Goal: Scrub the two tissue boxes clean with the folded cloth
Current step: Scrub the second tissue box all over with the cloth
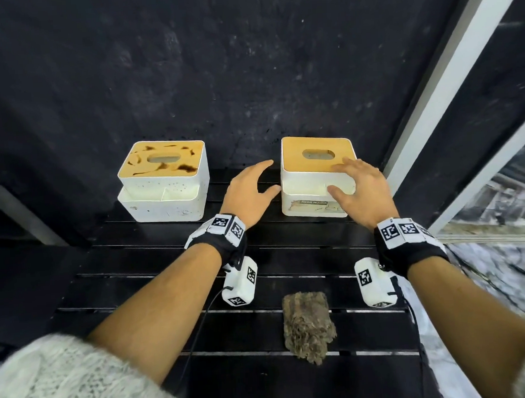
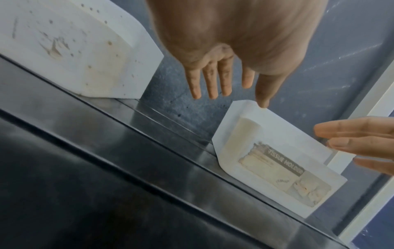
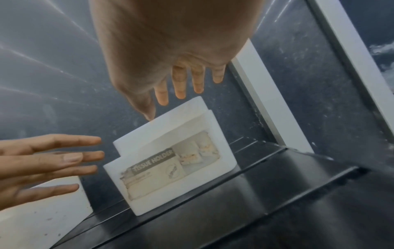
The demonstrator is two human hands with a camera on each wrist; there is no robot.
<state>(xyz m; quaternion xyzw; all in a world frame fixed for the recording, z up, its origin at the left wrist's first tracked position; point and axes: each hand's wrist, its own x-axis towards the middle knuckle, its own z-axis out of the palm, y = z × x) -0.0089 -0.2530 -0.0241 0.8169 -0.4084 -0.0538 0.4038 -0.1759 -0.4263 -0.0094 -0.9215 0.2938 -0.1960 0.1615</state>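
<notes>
Two white tissue boxes with wooden lids stand at the back of a black slatted table (image 1: 289,252). The left box (image 1: 162,189) (image 2: 74,50) has dark stains across its lid and specks on its front. The right box (image 1: 308,168) (image 2: 266,160) (image 3: 170,160) has a clean lid and a worn "TISSUE HOLDER" label. My left hand (image 1: 248,187) (image 2: 219,75) is open between the boxes, thumb close to the right box's left edge. My right hand (image 1: 356,190) (image 3: 181,80) is open over that box's front right part, holding nothing. A folded brown cloth (image 1: 309,325) lies alone near the front.
A dark wall rises right behind the boxes. A white frame post (image 1: 434,111) runs diagonally at the right, with glass and a marbled floor beyond the table's right edge. Cables hang from both wrist cameras over the slats.
</notes>
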